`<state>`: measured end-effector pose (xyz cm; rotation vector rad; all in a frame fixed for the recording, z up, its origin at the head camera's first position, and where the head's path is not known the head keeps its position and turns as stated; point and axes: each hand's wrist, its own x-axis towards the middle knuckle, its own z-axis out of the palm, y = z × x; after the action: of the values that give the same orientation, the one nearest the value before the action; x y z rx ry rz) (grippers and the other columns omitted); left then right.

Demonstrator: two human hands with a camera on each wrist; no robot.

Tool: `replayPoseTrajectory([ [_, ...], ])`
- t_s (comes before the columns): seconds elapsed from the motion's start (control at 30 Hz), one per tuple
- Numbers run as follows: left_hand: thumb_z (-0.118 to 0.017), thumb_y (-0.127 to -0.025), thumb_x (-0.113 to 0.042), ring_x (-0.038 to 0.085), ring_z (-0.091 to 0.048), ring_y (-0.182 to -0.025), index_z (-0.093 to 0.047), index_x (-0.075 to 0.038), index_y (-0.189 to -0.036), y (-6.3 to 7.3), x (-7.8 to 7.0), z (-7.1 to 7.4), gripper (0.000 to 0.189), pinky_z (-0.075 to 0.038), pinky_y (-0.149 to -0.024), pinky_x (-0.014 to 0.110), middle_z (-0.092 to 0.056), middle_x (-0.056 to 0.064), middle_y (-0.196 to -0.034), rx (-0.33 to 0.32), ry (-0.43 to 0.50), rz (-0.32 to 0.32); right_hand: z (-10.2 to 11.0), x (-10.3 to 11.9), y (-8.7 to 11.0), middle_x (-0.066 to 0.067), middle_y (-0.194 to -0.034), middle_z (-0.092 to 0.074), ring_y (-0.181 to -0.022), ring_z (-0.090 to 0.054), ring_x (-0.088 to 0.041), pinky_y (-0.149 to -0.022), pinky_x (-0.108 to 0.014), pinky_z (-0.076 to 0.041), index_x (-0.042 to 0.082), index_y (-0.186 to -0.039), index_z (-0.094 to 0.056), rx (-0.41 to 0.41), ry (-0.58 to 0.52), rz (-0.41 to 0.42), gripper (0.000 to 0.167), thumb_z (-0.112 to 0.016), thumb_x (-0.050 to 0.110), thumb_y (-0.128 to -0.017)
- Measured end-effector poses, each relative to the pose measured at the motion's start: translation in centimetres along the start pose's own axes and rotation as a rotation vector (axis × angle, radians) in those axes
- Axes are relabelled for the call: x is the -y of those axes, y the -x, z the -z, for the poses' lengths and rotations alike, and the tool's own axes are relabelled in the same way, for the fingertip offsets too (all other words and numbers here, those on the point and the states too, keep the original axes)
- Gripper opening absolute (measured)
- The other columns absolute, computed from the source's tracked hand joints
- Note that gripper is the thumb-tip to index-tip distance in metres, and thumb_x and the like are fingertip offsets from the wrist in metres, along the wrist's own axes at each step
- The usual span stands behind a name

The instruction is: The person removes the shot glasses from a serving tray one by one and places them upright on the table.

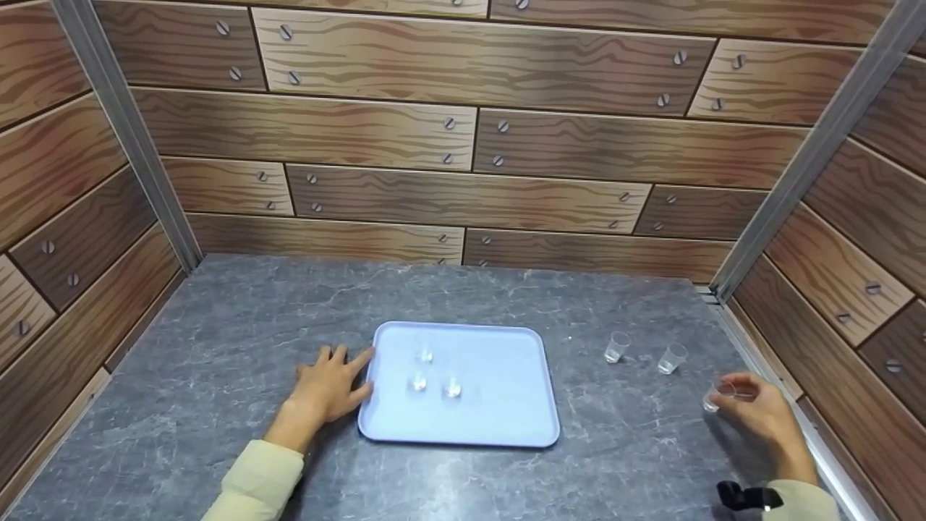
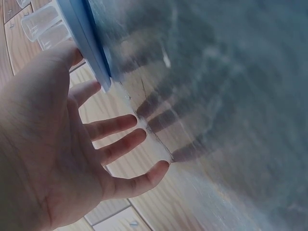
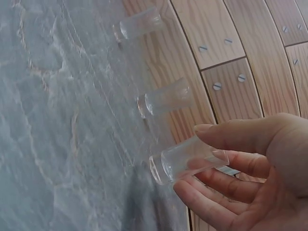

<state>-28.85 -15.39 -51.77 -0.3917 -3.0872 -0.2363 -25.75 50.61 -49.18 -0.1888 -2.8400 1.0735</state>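
Note:
My right hand (image 1: 761, 411) is at the right side of the table, thumb and fingers curled round a clear shot glass (image 3: 174, 162). The glass stands upright, its thick base at or very near the tabletop. Two more shot glasses, one nearer (image 1: 672, 358) and one farther (image 1: 617, 347), stand in a row to its left. My left hand (image 1: 327, 387) lies beside a light blue tray (image 1: 506, 420), fingers spread, with thumb and forefinger touching its left rim. On the tray stand three clear glasses, one at the back (image 1: 426, 354) and two in front.
The grey marbled table (image 1: 253, 311) is bounded by wood-plank-patterned walls (image 1: 463, 137) at the back and both sides. Metal posts (image 1: 810, 152) stand in the back corners. A metal rail (image 1: 839, 463) runs along the right edge, close to my right hand.

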Motion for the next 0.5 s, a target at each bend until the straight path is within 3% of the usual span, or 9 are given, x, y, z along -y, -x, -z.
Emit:
replayPoseTrajectory([
  [0.17,-0.059,-0.100,-0.046,0.049,-0.050,-0.133,-0.050,-0.023,-0.154,0.02,0.09,0.06,0.059,-0.047,-0.085,0.078,-0.055,0.024,-0.139,-0.001,-0.015,-0.001,-0.26,-0.36,0.06,-0.019,-0.113,-0.073,-0.079,-0.050,0.019,-0.075,-0.011,-0.045,-0.012,-0.129,-0.056,-0.014,0.004,-0.034,0.055,-0.076,0.024,-0.093],
  [0.5,-0.059,-0.100,-0.047,0.050,-0.050,-0.133,-0.051,-0.023,-0.153,0.02,0.14,-0.11,0.059,-0.048,-0.085,0.077,-0.056,0.025,-0.139,-0.012,-0.015,-0.005,-0.69,-0.41,-0.11,-0.026,-0.113,-0.072,-0.078,-0.047,0.020,-0.074,-0.010,-0.045,-0.015,-0.128,-0.055,-0.034,-0.001,-0.024,0.054,-0.075,0.021,-0.092],
])
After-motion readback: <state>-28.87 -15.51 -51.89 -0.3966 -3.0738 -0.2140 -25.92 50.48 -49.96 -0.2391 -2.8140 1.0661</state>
